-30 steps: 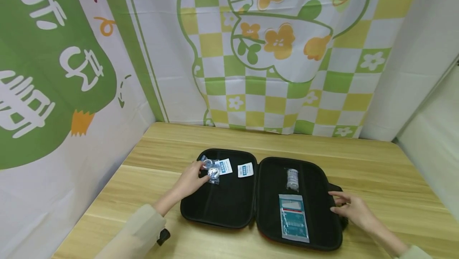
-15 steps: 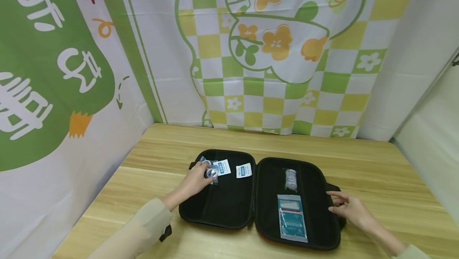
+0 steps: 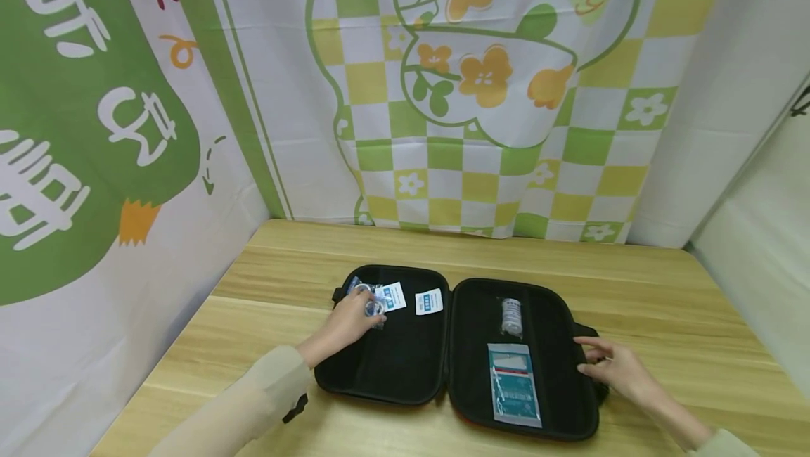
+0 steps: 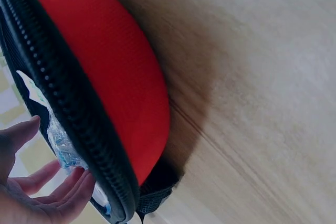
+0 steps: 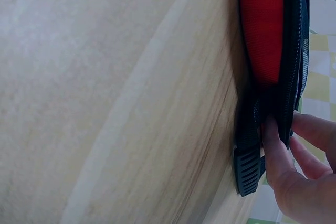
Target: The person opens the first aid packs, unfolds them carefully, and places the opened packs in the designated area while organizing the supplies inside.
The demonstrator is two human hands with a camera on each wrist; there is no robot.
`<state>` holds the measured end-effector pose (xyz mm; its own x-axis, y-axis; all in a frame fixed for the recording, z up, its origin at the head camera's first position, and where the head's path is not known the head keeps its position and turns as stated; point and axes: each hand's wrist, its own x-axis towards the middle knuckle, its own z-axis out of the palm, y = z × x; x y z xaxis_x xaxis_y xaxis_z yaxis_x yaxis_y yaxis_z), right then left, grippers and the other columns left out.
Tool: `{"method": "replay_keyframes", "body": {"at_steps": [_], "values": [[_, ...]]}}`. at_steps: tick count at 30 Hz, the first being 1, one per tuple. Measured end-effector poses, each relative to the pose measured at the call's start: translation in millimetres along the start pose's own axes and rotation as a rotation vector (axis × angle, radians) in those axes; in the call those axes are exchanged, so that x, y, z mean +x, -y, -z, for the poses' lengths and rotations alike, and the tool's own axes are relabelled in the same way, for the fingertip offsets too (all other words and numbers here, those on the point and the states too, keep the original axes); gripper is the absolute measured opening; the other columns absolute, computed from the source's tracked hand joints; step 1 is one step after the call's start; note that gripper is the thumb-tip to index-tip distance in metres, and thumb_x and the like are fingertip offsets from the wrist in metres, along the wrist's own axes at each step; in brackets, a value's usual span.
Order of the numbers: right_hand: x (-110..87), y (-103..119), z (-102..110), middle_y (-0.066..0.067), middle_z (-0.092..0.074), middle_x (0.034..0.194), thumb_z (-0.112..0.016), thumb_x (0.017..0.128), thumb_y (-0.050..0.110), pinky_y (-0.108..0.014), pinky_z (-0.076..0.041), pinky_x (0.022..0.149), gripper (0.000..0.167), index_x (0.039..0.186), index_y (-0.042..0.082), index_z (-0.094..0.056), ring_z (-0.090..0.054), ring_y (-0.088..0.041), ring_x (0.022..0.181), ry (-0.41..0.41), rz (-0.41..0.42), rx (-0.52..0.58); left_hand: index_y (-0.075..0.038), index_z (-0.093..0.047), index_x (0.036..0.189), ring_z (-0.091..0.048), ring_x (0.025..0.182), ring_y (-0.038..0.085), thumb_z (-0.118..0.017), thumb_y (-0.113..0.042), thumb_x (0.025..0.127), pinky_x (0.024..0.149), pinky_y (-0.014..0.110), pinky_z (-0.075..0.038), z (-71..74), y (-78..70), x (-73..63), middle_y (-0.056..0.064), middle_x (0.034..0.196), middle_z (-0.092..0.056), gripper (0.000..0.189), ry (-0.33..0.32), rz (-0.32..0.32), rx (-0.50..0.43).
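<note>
A zip case (image 3: 405, 365), black inside with a red outer shell (image 4: 115, 72), lies unfolded on the table. My left hand (image 3: 346, 320) reaches into the left half, fingertips at clear-wrapped rings or rolls (image 3: 375, 308), partly hidden by it. In the left wrist view its thumb and fingers (image 4: 73, 192) stand apart around the crinkled clear wrapper (image 4: 65, 148). Beside these lie two small white-and-blue packets (image 3: 390, 297). My right hand (image 3: 616, 367) pinches the case's right rim by the black handle (image 5: 247, 166). The right half holds a wrapped white roll (image 3: 512, 317) and a teal packet (image 3: 515, 384).
The wooden table (image 3: 240, 344) extends around the case on every side. Behind it hangs a printed cloth (image 3: 443, 183) with green and yellow checks. Another cloth with large green shapes (image 3: 95, 162) covers the left side.
My left hand has moved slightly right and farther over the clear-wrapped items, covering more of them. The right hand keeps its place on the rim. The whole view has shifted a little.
</note>
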<state>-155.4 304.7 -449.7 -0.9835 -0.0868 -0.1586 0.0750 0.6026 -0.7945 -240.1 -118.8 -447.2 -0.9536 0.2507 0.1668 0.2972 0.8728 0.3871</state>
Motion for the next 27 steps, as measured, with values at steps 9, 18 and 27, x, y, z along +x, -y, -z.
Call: {"method": "replay_keyframes", "body": {"at_steps": [9, 18, 27], "values": [[-1.0, -0.8, -2.1, -0.016, -0.055, 0.090, -0.064, 0.077, 0.003, -0.024, -0.048, 0.056, 0.050, 0.120, -0.013, -0.044, -0.053, -0.009, 0.064, -0.023, 0.017, -0.010, -0.003, -0.057, 0.084, -0.048, 0.060, 0.015, -0.077, -0.029, 0.066, 0.049, 0.028, -0.040, -4.7, -1.7, 1.7, 0.009, 0.079, -0.052, 0.037, -0.018, -0.029, 0.076], [1.2, -2.0, -1.6, -0.014, -0.056, 0.089, -0.064, 0.077, 0.004, -0.024, -0.046, 0.054, 0.051, 0.120, -0.012, -0.044, -0.050, -0.008, 0.059, -0.014, 0.027, -0.017, 0.001, -0.056, 0.092, -0.052, 0.062, 0.016, -0.077, -0.027, 0.065, 0.048, 0.028, -0.042, -8.0, -2.9, 0.0, 0.011, 0.079, -0.052, 0.044, -0.021, -0.020, 0.132], [0.2, -2.8, -1.2, -0.014, -0.056, 0.089, -0.064, 0.077, 0.004, -0.024, -0.047, 0.056, 0.050, 0.120, -0.012, -0.045, -0.052, -0.008, 0.065, -0.013, 0.042, -0.019, -0.004, -0.055, 0.083, -0.053, 0.068, 0.017, -0.074, -0.014, 0.067, 0.057, 0.030, -0.045, -0.5, -0.6, 0.8, 0.009, 0.082, -0.054, 0.026, -0.020, -0.050, 0.011]]}}
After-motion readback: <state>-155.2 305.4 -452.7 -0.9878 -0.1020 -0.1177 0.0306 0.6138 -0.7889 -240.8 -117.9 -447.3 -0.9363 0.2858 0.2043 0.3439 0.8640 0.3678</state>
